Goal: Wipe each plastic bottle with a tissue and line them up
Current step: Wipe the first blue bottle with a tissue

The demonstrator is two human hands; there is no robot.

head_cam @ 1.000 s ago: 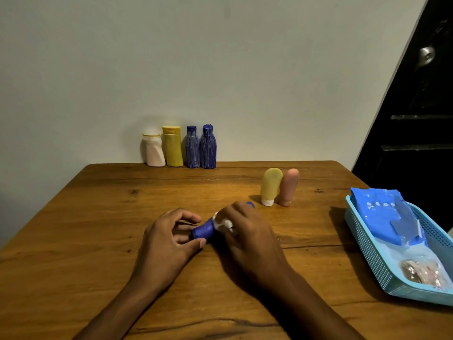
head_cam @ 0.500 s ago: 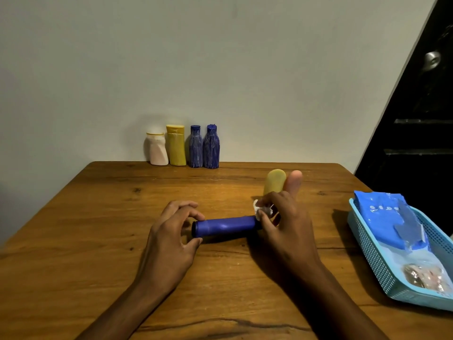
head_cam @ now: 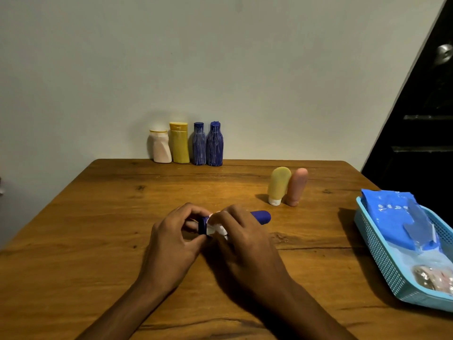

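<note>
A blue plastic bottle (head_cam: 261, 216) lies on its side in the middle of the wooden table (head_cam: 98, 217). My left hand (head_cam: 171, 244) grips its cap end with curled fingers and thumb. My right hand (head_cam: 245, 244) holds a white tissue (head_cam: 215, 228) wrapped around the bottle near the cap. At the back against the wall stand a white bottle (head_cam: 160, 146), a yellow bottle (head_cam: 179, 142) and two dark blue bottles (head_cam: 199, 144) (head_cam: 215, 144) in a row. A yellow tube (head_cam: 279, 185) and a pink tube (head_cam: 296, 187) stand on their caps to the right.
A light blue plastic basket (head_cam: 382, 253) sits at the right table edge with a blue tissue pack (head_cam: 397, 214) and a clear wrapper inside. A dark door (head_cam: 429, 119) is behind it on the right.
My right hand slid the tissue from the bottle's right end back to the left, toward the cap. The left hand kept its hold on the cap end.
</note>
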